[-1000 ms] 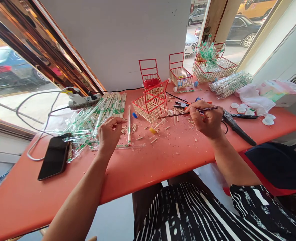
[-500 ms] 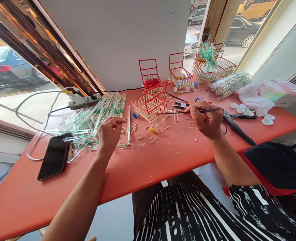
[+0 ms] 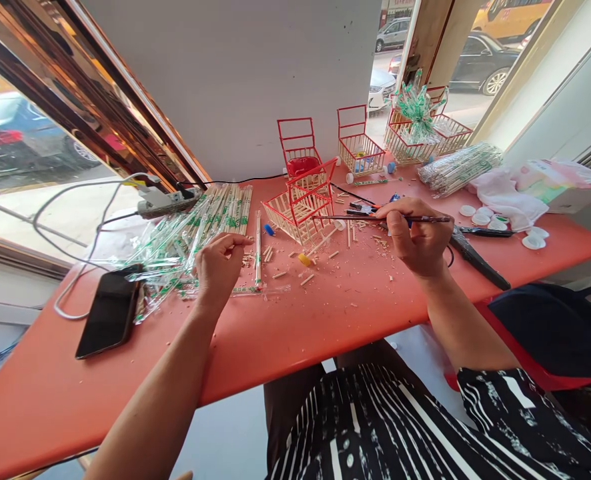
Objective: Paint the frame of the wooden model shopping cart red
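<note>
My right hand (image 3: 416,240) grips a thin dark paintbrush (image 3: 355,217) held level, its tip at the side of a small red-rimmed stick basket (image 3: 299,211) lying on the orange table (image 3: 295,320). My left hand (image 3: 219,265) rests on the table beside a pile of wrapped chopsticks (image 3: 185,237), thumb and forefinger pinched together on a small stick piece. A single wrapped chopstick (image 3: 258,248) lies upright between the two hands.
A black phone (image 3: 109,312) lies left. A power strip (image 3: 168,200) with cables sits behind the pile. Finished stick carts (image 3: 359,147) stand at the back. Scissors (image 3: 475,257), white caps (image 3: 480,217), a cloth (image 3: 508,190) and bagged chopsticks (image 3: 458,167) lie right. Wood chips litter the middle.
My right hand has raised the paintbrush slightly and levelled it, moving its tip left and up to the basket's side. The left hand has stayed still.
</note>
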`<state>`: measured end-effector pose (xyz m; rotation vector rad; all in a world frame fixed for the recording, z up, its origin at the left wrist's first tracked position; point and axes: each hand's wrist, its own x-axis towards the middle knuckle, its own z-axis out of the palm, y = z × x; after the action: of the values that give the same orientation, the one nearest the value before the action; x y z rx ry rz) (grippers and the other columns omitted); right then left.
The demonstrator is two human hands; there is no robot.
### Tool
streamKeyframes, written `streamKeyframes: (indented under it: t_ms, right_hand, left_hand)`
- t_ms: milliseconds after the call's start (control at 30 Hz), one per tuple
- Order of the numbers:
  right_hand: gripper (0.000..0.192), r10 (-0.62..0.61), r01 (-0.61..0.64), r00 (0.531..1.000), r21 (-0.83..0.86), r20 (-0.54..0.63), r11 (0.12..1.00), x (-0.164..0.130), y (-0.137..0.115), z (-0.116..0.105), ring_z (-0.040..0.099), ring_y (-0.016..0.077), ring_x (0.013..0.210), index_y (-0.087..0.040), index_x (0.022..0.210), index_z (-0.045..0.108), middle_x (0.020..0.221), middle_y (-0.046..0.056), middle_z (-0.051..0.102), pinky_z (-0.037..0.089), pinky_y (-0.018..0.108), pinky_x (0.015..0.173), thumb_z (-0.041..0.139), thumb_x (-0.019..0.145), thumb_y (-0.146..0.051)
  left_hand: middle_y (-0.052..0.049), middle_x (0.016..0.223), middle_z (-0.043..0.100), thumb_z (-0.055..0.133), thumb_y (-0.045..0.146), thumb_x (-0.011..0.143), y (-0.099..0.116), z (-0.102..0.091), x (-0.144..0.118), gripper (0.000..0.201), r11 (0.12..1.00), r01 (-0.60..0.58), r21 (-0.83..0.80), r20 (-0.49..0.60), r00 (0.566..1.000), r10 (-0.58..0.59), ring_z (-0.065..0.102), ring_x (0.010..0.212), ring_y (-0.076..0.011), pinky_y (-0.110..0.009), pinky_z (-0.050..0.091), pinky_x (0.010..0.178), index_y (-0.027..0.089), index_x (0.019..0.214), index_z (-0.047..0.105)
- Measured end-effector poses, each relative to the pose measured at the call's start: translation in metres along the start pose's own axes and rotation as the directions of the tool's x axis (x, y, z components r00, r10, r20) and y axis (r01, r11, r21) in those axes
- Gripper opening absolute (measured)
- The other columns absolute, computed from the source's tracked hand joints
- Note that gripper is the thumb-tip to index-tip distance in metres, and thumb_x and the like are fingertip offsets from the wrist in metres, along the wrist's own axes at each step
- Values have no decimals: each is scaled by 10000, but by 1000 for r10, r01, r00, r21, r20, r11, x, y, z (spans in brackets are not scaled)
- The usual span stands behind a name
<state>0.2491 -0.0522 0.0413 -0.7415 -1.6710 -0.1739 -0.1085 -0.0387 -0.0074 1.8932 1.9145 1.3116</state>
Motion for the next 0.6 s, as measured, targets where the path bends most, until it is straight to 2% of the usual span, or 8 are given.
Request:
streamKeyframes:
  t_ms: [100, 267, 467, 600]
  right_hand:
    - [266, -8, 7, 1000, -11, -4, 1000, 0, 0, -1, 747, 177, 703, -282, 908, 770, 807, 7, 793, 597, 332, 705, 571, 1081, -319]
    - [241, -23, 24, 997, -15, 69, 1000, 2, 0, -1, 748, 176, 678, -283, 879, 750, 784, 1, 803, 594, 332, 682, 601, 1069, -281]
    - [277, 49, -50, 998, -15, -44, 999, 2, 1, 1, 718, 167, 622, -284, 828, 773, 708, -9, 775, 576, 329, 633, 651, 1062, -368]
    - [289, 86, -87, 995, -21, -52, 996, 4, -2, 3, 730, 147, 609, -273, 780, 761, 694, -29, 785, 566, 306, 623, 689, 1049, -350]
  left_hand:
    - [-5, 934, 799, 542, 112, 830, 0, 0, -1, 296, 1000, 0, -12, 2, 1000, 0, 630, 646, -129, -269, 501, 658, 232, 809, 812]
    - [0, 936, 797, 540, 114, 832, 1, -1, -1, 298, 1000, 10, -4, 3, 1000, -10, 612, 622, -125, -275, 491, 642, 234, 804, 812]
    - [-8, 944, 804, 549, 94, 828, 1, 0, 0, 297, 1000, 7, -19, 3, 1000, -7, 651, 672, -131, -280, 552, 743, 223, 799, 815]
    - [-7, 950, 807, 553, 82, 823, 0, 0, 0, 302, 999, -1, -33, -1, 1000, 1, 683, 721, -134, -271, 569, 773, 221, 796, 819]
